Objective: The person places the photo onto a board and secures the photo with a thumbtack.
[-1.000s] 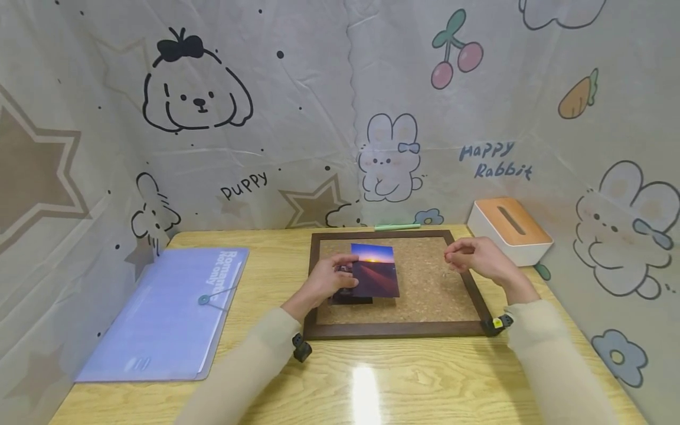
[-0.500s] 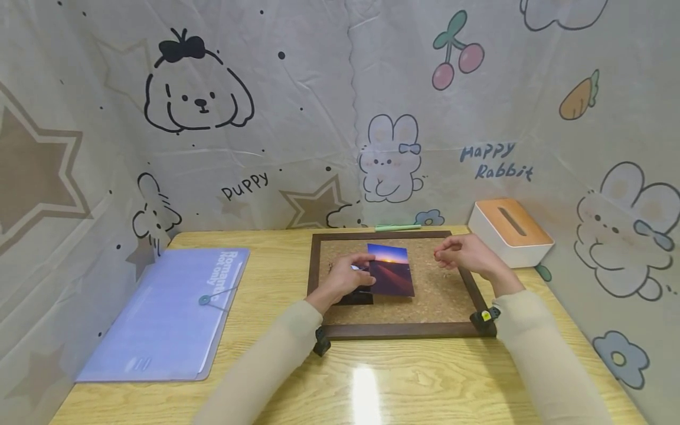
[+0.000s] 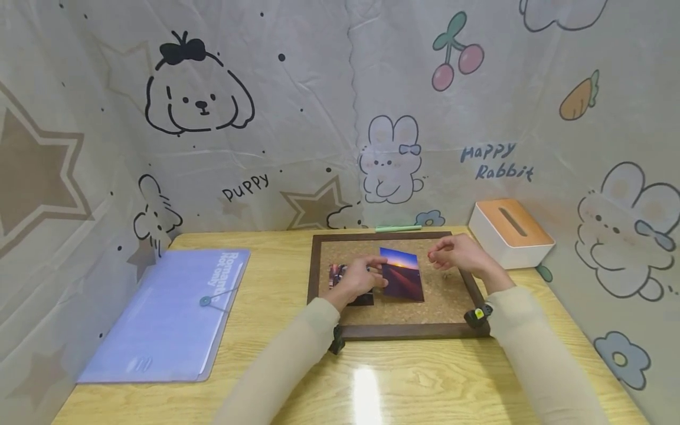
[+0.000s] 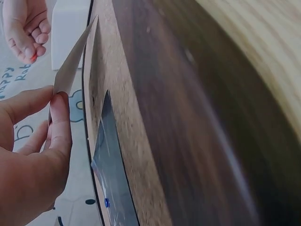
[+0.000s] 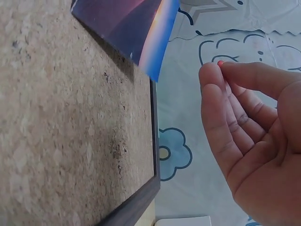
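Observation:
A sunset photo (image 3: pixel 402 276) is pinched at its left edge by my left hand (image 3: pixel 357 281), thumb on one face and fingers on the other. In the left wrist view the photo (image 4: pixel 70 68) appears edge-on, tilted over the framed corkboard (image 3: pixel 441 310). My right hand (image 3: pixel 461 255) hovers above the board's right side, thumb and index finger pinching a tiny red push pin (image 5: pixel 220 62), mostly hidden by the fingertips. A second, darker photo (image 3: pixel 365 300) lies on the left of the cork, partly under my left hand. A blue push pin (image 4: pixel 107 202) shows on it.
To the left lies a lilac document folder (image 3: pixel 164 313) with a string closure. A white tissue box (image 3: pixel 512 233) with a wooden lid stands at the back right. Behind the board is a green pen (image 3: pixel 398 228). Patterned cloth (image 3: pixel 297 112) encloses the table.
My left hand has carried the sunset photo rightward across the board, uncovering more of the darker photo. My right hand, still pinching the red push pin, has moved slightly left toward it.

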`<state>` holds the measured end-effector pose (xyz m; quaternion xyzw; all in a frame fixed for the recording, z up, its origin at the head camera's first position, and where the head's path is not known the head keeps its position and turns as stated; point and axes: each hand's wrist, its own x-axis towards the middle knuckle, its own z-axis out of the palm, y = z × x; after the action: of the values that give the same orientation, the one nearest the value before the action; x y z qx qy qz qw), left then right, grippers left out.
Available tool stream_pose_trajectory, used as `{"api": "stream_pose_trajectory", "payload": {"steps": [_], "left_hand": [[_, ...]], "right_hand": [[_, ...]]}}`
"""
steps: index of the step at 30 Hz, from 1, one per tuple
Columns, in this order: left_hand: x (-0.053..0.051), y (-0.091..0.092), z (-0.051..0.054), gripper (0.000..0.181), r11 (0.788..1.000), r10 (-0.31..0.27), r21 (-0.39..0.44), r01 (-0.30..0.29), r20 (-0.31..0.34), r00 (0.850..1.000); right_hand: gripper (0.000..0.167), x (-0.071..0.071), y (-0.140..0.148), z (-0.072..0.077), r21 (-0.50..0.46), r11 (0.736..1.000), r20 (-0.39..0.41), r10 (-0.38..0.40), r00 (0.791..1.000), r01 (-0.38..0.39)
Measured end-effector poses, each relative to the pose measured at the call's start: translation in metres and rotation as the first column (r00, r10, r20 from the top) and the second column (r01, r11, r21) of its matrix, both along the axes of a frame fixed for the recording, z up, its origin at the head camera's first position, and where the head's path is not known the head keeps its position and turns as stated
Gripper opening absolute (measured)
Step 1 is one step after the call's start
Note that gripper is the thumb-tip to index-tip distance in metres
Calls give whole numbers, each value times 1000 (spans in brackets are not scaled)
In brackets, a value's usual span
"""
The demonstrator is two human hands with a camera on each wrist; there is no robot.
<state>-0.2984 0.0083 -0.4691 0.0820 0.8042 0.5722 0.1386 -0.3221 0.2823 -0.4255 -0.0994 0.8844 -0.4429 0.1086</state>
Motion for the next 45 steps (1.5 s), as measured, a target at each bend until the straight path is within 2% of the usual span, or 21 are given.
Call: {"api": "stream_pose_trajectory", "payload": {"steps": [4,9,17,24,32,40,45], "left_hand": [[1,8,-1,54,1000,12,14,-12,10,1000],[0,15,-2,54,1000,26,-4,-26,-22,999],[0,27,0,55,996,32,-77,-36,-59,998],[-1,35,0,53,978,61,-192,-81,-106,992],[-4,41,-7,54,954,56,-289,-77,-79,995],[-5,45,-9,54,935,53,-344,-89,-111,992],[-5,48,-9,53,937,45,-341,-82,-115,992]], "right_hand": [[19,-1,-3,-2,10,1000,12,6,1000,-6],[22,-5,-8,-5,26,1000,17,8,1000,-9],[23,-16,-9,-18,70,998,32,-2,999,-1],[23,-26,-10,-32,68,998,82,-22,996,16],[22,-34,-16,-40,71,997,144,5,990,-16],[22,-41,-22,-47,95,995,180,-26,983,9],[21,-43,-23,-47,163,986,156,-50,986,25]]}}
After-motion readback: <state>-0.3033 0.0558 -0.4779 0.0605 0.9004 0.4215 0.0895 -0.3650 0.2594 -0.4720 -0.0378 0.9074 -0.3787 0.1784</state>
